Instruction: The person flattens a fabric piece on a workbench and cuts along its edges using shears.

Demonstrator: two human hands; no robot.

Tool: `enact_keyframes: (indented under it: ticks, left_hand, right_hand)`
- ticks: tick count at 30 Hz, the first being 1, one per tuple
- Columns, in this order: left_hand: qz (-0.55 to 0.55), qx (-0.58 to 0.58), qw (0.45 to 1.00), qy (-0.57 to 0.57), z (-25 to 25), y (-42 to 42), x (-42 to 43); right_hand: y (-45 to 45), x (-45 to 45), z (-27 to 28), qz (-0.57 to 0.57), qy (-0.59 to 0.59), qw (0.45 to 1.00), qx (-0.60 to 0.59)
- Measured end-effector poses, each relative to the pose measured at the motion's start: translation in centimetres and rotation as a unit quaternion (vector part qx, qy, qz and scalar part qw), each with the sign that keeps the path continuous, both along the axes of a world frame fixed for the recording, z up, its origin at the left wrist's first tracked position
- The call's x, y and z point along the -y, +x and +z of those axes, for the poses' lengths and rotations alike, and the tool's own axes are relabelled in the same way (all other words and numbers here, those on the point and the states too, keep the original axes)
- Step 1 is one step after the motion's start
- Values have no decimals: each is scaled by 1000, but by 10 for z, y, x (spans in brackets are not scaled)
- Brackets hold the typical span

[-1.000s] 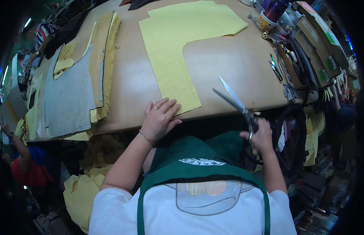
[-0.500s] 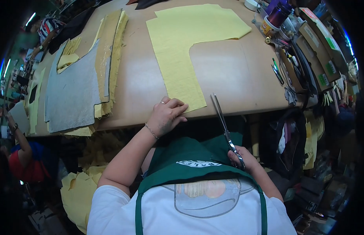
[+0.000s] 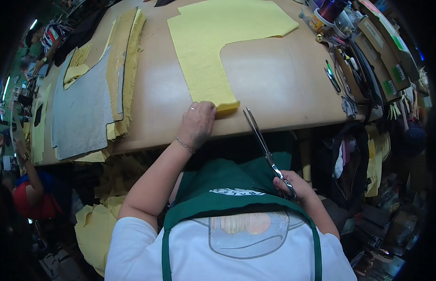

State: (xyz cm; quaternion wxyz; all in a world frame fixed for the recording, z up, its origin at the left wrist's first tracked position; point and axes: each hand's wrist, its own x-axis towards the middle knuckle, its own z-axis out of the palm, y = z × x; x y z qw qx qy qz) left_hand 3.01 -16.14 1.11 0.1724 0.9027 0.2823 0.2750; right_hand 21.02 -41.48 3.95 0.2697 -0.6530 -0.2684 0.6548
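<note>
A large cut piece of yellow fabric (image 3: 206, 61) lies on the table, with a narrower leg reaching toward me. My left hand (image 3: 198, 124) grips the near end of that leg; its edge curls up beside the fingers. The fingers are closed over the cloth, and the fingertips are hidden. Over my lap, my right hand (image 3: 293, 185) holds a pair of long metal scissors (image 3: 267, 157) by the handles. Their blades look closed and point up toward the table edge, to the right of the fabric's end.
At left on the table (image 3: 274, 79) lie a grey pattern piece (image 3: 82, 112) and a yellow fabric stack (image 3: 129, 70). Small snips (image 3: 331, 80), cardboard boxes (image 3: 375, 51) and a cup (image 3: 319, 22) line the right side. Yellow scraps (image 3: 96, 234) hang below. Other people work at far left.
My left hand has closed on the fabric's near end and moved slightly up, so the edge now curls. The fabric has shifted a little away and left. The scissors stay in my right hand.
</note>
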Motion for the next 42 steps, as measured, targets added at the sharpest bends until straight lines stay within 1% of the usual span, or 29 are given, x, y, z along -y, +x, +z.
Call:
enact_keyframes:
  ticks: [3,6,9,12,15,16,23,29,35,42]
  left_hand:
    - [29,-22,999,-1,1,8,1]
    - [-13,-54,998,41,13,7,8]
    - [-68,-105,991,38,13,1,4]
    - [-90,-8,992,89,3,4,9]
    - [-79,-49,988,126,4,9,24]
    - [-87,-51,991,93,-6,9,26]
    - [-74,-79,990,85,-6,9,32]
    - [-67,-83,991,82,-7,9,36]
    - [-64,-80,990,96,-10,8,37]
    - [-62,-80,989,110,-11,8,37]
  right_hand:
    - [2,2,5,22,-9,999,22]
    - [1,4,10,28,-13,999,36]
    - [-2,4,14,33,-7,999,38]
    - [-4,-2,19,49,-5,997,66]
    - [-6,-3,21,55,-8,995,87]
    - [-6,-3,20,52,-8,995,85]
    - [-7,-3,4,23,1,999,31]
    - [-15,-23,1,5,7,999,41]
    - [-17,-26,5,15,1,997,71]
    - [-19,-27,4,3,14,997,76]
